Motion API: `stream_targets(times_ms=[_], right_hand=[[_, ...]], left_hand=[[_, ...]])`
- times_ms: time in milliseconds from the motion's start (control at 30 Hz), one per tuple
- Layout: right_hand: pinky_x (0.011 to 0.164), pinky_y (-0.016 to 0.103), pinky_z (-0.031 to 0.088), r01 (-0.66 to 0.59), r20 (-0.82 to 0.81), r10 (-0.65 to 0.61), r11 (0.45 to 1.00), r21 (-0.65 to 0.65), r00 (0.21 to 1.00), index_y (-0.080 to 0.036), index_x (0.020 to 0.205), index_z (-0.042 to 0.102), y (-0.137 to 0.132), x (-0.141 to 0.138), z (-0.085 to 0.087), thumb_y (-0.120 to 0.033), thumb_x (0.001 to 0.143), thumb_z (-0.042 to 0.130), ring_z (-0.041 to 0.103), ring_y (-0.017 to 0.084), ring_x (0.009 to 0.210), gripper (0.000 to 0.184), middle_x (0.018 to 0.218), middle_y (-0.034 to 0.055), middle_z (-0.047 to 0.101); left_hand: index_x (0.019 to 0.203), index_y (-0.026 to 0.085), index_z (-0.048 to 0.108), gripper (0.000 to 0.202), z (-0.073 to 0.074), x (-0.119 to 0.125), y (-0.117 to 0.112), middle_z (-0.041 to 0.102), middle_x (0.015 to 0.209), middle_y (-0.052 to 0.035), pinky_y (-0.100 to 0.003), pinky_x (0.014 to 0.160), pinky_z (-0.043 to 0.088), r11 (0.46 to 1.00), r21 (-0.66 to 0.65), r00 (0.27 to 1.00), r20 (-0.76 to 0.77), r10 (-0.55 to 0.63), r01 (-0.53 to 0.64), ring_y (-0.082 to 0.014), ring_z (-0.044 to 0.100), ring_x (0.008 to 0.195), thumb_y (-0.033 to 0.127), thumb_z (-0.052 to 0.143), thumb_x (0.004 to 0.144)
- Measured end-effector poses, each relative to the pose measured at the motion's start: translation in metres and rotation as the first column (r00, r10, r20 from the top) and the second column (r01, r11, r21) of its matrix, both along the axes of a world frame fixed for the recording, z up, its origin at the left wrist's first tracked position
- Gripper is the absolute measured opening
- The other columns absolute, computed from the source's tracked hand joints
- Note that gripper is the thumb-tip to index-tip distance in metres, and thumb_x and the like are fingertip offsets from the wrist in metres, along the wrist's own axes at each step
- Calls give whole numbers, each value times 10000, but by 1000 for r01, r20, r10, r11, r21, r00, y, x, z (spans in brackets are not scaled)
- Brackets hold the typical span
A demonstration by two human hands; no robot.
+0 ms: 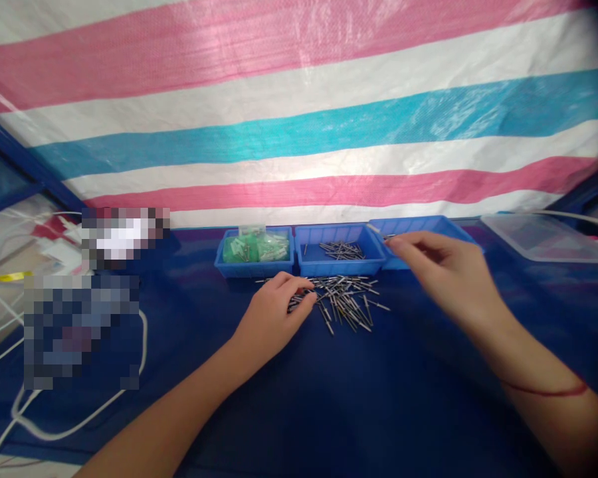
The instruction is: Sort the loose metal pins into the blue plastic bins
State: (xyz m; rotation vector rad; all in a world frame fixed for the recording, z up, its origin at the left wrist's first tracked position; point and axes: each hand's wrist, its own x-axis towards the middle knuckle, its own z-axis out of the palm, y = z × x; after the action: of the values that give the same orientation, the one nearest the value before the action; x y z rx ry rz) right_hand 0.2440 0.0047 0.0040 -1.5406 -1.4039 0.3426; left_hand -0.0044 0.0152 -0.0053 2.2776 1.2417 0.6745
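Note:
A loose pile of silver blind rivets (346, 302) lies on the dark blue tabletop. My left hand (275, 307) rests at the pile's left side, fingers curved over some rivets and thumb apart from the forefinger. Over the right blue bin (428, 228), my right hand (441, 262) is closed in a pinch on a thin rivet (389, 237), mostly hidden by the fingertips. The middle blue bin (339, 267) has more rivets (342, 250) on its floor. In the left blue bin (254, 269) sit green and clear plastic bags (256, 247) of small parts.
Behind the bins hangs a striped plastic sheet (299, 146). A translucent lid (543, 236) lies at the right back. White cables (80, 428) loop over the tabletop (329, 411) at left, near blurred-out items (82, 332). Blue frame posts stand at both sides.

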Motion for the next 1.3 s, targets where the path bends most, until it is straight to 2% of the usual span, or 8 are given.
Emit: stream_targets(times_ms=[67,167,333,500,767,967,1133,1300], right_hand=[[627,361,415,212,158,-212,977,15,964,-216,801,674,5,26,3,-432,838,548,573,219,639,253,701,63,645],[627,377,389,337,404,-331,940,57,853,-226,830,666,12,53,1,-436,874,466,566,243,649,293,672,68,608],[612,379,341,340,615,-290,940,38,733,-170,865,698,25,58,-15,-409,849,507,571,283,760,306,794,129,653],[618,377,332,306,628,-287,949,82,723,-184,975,697,22,42,-15,-431,870,477,558,288,799,348,759,113,625],[729,377,424,11,593,-91,990,137,800,-188,893,695,9,8,-12,-330,849,551,576,237,772,207,771,68,652],[747,381,444,-254,600,139,961,111,788,-174,832,687,4,-14,-14,-275,870,535,573,224,770,186,788,69,661],[783,380,457,-362,508,281,930,65,814,-182,857,683,-6,-35,-14,-254,867,553,587,207,787,149,827,58,675],[765,332,497,-450,264,423,892,47,867,-207,970,667,-16,-51,-16,-283,873,560,618,195,870,163,911,57,685]], left_hand=[[1043,185,650,242,-4,-2,4,605,1032,-65,-333,868,424,994,102,995,-99,-16,26,-200,555,951,302,484,912],[1088,191,642,263,-10,-4,6,597,1071,-75,-365,882,418,981,182,974,-226,-20,62,-215,537,965,309,484,914],[1051,218,655,234,-11,-5,6,612,1066,-49,-357,810,413,973,198,927,-373,-35,117,-207,535,922,311,483,922],[958,223,661,200,-8,-7,5,620,1026,-30,-336,735,381,965,233,900,-435,-6,120,-196,522,895,298,478,931],[914,215,661,203,-6,-9,3,603,1007,-38,-331,743,374,961,232,867,-498,-17,152,-189,511,880,334,496,923],[910,212,636,237,-6,-5,3,605,975,-42,-331,721,367,946,268,864,-502,-23,180,-190,523,866,319,428,950],[961,184,601,256,-6,-2,4,630,981,-51,-329,756,387,953,271,932,-361,-32,137,-190,558,888,305,376,970],[961,184,590,202,-5,4,-2,671,935,-20,-284,785,426,985,110,990,-59,-126,132,-157,610,858,307,429,955]])
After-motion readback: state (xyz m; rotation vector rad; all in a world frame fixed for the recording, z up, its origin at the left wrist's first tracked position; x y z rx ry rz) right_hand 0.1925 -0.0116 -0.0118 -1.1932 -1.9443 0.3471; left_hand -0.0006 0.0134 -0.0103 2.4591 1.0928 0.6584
